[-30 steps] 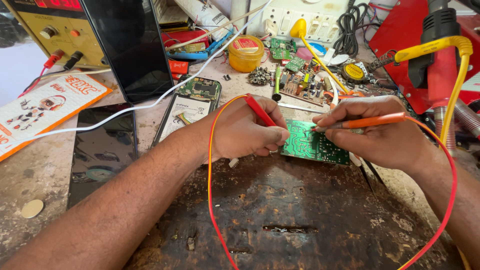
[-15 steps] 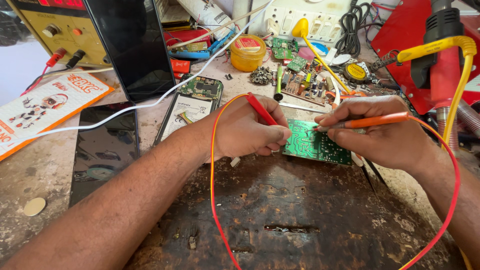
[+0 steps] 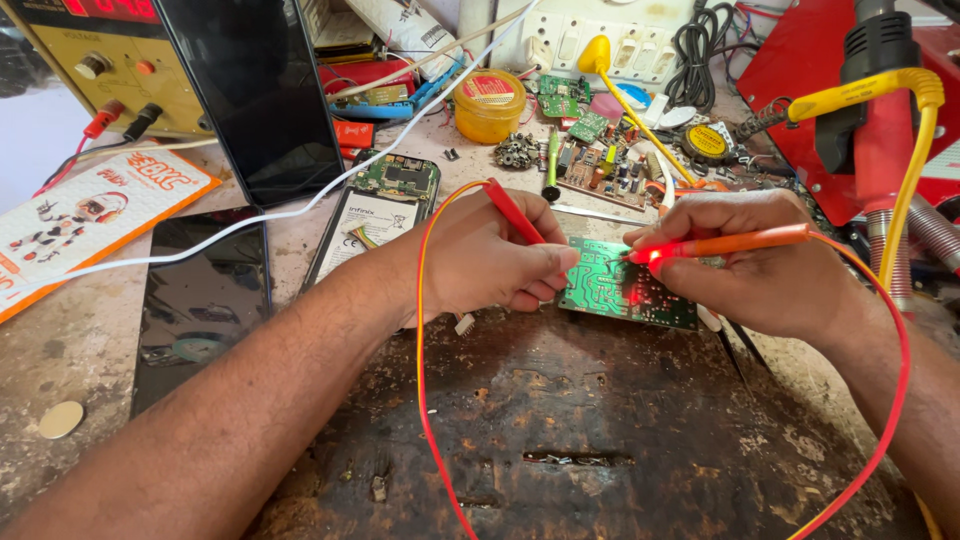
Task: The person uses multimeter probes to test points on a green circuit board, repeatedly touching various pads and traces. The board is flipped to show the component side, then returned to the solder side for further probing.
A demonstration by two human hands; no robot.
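Two hands work over a green circuit board (image 3: 615, 290) lying on a worn, scorched desk (image 3: 560, 440). Left hand (image 3: 490, 255) grips a red probe (image 3: 515, 212) like a pen, its tip hidden behind the fingers at the board's left edge. Right hand (image 3: 760, 265) clasps an orange probe (image 3: 735, 243) whose tip glows red on the board. Just left lies an opened phone (image 3: 375, 210), with a dark screen panel (image 3: 200, 300) beyond it.

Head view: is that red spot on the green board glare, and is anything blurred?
Head view: even daylight, sharp throughout; the red glow sits at the tip of the orange probe in the right hand, tinting the green circuit board; dark phone screens reflect faintly.
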